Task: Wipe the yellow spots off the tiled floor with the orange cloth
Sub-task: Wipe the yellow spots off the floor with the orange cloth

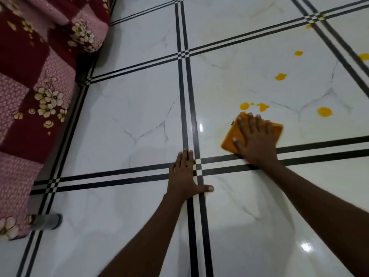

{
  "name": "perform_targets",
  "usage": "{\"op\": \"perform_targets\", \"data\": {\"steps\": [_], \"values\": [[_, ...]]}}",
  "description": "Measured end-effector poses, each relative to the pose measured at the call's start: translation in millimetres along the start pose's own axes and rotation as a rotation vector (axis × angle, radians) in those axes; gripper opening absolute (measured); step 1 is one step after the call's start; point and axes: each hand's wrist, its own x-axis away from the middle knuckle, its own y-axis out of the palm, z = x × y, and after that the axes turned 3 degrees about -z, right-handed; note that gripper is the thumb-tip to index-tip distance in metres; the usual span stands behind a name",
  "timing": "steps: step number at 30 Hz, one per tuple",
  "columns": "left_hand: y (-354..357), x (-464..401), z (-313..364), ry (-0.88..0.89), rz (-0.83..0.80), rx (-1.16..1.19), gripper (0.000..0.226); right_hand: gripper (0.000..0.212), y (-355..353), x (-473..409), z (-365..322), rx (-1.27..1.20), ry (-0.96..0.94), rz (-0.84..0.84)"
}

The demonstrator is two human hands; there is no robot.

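My right hand [254,139] lies flat, fingers spread, pressing the folded orange cloth [229,139] onto the white tiled floor [129,116]. Just beyond the cloth's far edge sit yellow spots [245,106] and a splash [263,106]. A larger round spot [324,112] lies to the right. More spots [280,76] [298,53] trail away toward the upper right, with one at the right edge [364,56]. My left hand [184,172] rests flat on the floor across the black tile lines, holding nothing.
A bed or sofa covered in maroon and pink flowered fabric [40,66] runs along the left side. A grey foot of it [48,221] stands on the floor at lower left. Black double stripes [119,176] cross the glossy tiles.
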Motion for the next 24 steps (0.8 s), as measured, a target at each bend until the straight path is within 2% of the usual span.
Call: {"op": "perform_targets", "data": {"steps": [2,4,6,7,8,11,13,14,16,18,19,21,22,24], "values": [[0.7,-0.6,-3.1,-0.007,0.019,0.009,0.140,0.080,2.5,9.1,-29.3,0.005,0.036,0.014],[1.3,-1.0,0.3,-0.018,0.019,0.010,0.139,0.080,12.3,18.2,-71.3,0.019,-0.157,-0.049],[-0.5,-2.2,3.2,-0.026,-0.006,-0.015,0.139,0.079,15.3,10.1,-84.8,0.016,-0.374,-0.094],[-1.2,-3.2,3.6,-0.033,-0.016,-0.023,0.139,0.079,11.2,2.0,-76.3,0.016,-0.385,-0.100],[-1.4,-4.6,3.8,-0.040,-0.022,-0.023,0.139,0.079,6.2,-4.5,-60.6,0.018,-0.322,-0.088],[-1.7,-3.7,3.3,-0.045,-0.019,-0.003,0.140,0.079,-7.4,1.6,-3.3,-0.009,0.032,0.002],[-1.8,-4.7,4.6,-0.053,-0.030,-0.006,0.140,0.079,-6.6,33.7,-6.5,-0.014,0.092,0.039],[-2.3,-4.6,6.2,-0.057,-0.041,-0.011,0.140,0.080,-0.9,49.2,-22.4,-0.011,0.041,0.029],[-5.2,-3.1,10.3,-0.059,-0.046,-0.020,0.139,0.080,10.9,58.4,-57.8,-0.027,-0.178,-0.043],[-7.3,-3.7,6.9,-0.052,-0.057,-0.022,0.140,0.080,14.6,26.8,-76.9,-0.003,-0.360,-0.059],[-6.8,-4.9,5.6,-0.046,-0.063,-0.032,0.140,0.080,10.8,8.0,-73.6,-0.003,-0.314,-0.054],[-9.8,-6.2,3.4,-0.041,-0.099,-0.053,0.141,0.078,6.3,-5.5,-42.3,-0.043,-0.025,-0.017],[-14.3,-7.0,4.9,-0.038,-0.123,-0.061,0.141,0.077,2.1,6.7,-17.4,-0.044,0.110,0.009],[-21.8,-5.9,9.7,-0.061,-0.154,-0.057,0.141,0.077,-7.0,59.4,30.6,-0.011,0.233,0.088]]}}
